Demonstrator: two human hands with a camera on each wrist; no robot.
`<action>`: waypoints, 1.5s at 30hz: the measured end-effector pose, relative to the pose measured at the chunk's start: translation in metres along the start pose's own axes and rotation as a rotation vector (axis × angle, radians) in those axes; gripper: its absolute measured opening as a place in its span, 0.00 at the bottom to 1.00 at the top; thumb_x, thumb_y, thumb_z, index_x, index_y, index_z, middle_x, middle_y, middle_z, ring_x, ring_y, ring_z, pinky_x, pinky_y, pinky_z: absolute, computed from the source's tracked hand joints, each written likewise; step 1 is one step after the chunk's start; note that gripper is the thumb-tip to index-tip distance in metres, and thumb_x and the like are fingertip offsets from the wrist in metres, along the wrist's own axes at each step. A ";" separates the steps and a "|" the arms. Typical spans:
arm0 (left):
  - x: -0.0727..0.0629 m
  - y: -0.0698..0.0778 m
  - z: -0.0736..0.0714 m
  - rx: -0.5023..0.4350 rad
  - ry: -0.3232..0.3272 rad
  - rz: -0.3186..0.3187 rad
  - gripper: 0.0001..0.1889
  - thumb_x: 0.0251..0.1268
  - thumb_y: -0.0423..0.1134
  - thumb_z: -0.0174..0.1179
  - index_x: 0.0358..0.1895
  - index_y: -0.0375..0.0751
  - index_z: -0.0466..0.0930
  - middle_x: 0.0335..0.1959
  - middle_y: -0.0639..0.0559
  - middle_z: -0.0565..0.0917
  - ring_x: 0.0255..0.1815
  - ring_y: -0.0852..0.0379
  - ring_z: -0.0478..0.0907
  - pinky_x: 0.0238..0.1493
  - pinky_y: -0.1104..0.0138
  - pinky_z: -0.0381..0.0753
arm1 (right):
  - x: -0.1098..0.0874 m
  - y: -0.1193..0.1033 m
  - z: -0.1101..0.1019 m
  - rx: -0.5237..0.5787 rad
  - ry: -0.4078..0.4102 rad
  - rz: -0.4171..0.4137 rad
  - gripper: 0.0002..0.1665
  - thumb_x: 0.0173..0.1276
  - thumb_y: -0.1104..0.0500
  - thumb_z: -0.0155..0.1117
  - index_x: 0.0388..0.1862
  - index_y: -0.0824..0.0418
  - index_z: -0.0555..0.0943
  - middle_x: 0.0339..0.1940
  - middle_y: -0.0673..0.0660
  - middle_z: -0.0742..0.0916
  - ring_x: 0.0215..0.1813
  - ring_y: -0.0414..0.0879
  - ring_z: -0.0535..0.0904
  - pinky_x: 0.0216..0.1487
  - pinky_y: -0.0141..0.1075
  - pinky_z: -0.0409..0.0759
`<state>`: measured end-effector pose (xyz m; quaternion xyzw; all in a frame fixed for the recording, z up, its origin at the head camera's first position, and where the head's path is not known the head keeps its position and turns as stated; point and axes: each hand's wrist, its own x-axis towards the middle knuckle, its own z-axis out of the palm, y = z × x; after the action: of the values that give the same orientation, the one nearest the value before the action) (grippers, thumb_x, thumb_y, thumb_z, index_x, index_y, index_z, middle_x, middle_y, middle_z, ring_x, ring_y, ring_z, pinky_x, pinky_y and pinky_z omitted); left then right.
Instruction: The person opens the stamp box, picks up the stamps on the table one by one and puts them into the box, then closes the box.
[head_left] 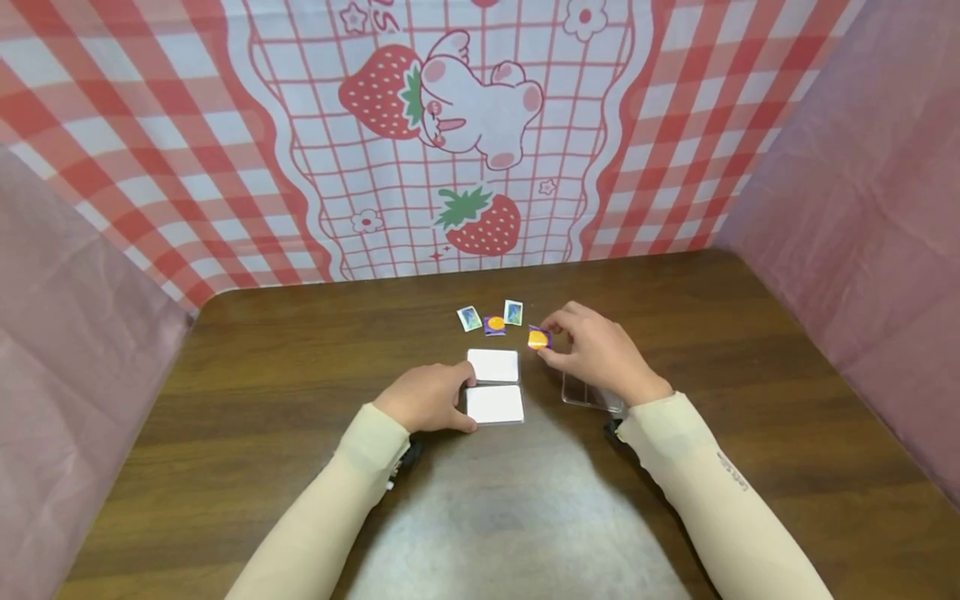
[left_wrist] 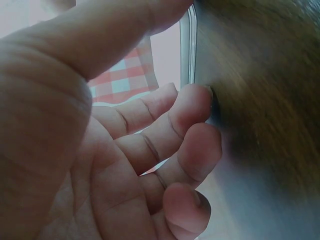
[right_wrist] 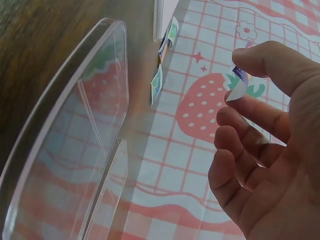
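My right hand (head_left: 600, 354) pinches a small flat purple-and-orange packet (head_left: 539, 337) between thumb and index finger; its serrated edge shows in the right wrist view. Below that hand lies a clear plastic case (head_left: 588, 396), partly hidden by it. My left hand (head_left: 427, 397) is at the left ends of two flat white rectangular cases, with thumb and fingers about the near case (head_left: 495, 404). The far case (head_left: 492, 366) lies just beyond, by the index fingertip. In the left wrist view the thumb (left_wrist: 110, 35) touches a case's edge.
Behind the cases lie another purple-and-orange packet (head_left: 495, 325) and two small blue-green pieces with white borders, one on the left (head_left: 469, 318) and one on the right (head_left: 513, 312). A strawberry-print cloth (head_left: 480, 225) hangs at the back edge of the wooden table (head_left: 262, 417).
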<state>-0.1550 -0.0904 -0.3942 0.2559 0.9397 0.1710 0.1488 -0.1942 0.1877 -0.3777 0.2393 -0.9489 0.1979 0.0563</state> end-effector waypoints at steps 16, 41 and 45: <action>0.002 0.004 0.002 0.012 0.013 -0.005 0.25 0.56 0.53 0.77 0.50 0.45 0.78 0.28 0.55 0.78 0.28 0.57 0.75 0.36 0.61 0.75 | 0.000 0.003 0.006 -0.029 -0.053 0.007 0.21 0.62 0.50 0.79 0.51 0.58 0.86 0.46 0.53 0.85 0.41 0.46 0.81 0.39 0.47 0.81; 0.000 0.006 0.001 0.019 0.006 -0.009 0.26 0.57 0.53 0.77 0.50 0.44 0.77 0.28 0.55 0.78 0.29 0.57 0.75 0.36 0.61 0.75 | -0.002 -0.010 0.004 -0.078 -0.097 -0.027 0.19 0.64 0.49 0.78 0.50 0.56 0.86 0.44 0.50 0.84 0.39 0.44 0.79 0.37 0.44 0.80; 0.001 0.005 0.001 0.014 0.002 -0.013 0.26 0.57 0.54 0.77 0.51 0.45 0.78 0.28 0.55 0.78 0.29 0.58 0.75 0.36 0.61 0.76 | -0.003 -0.015 0.001 -0.079 -0.116 -0.038 0.19 0.63 0.50 0.78 0.50 0.55 0.87 0.44 0.50 0.84 0.39 0.44 0.79 0.37 0.43 0.80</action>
<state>-0.1529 -0.0852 -0.3931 0.2509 0.9427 0.1636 0.1470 -0.1845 0.1759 -0.3739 0.2662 -0.9528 0.1451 0.0143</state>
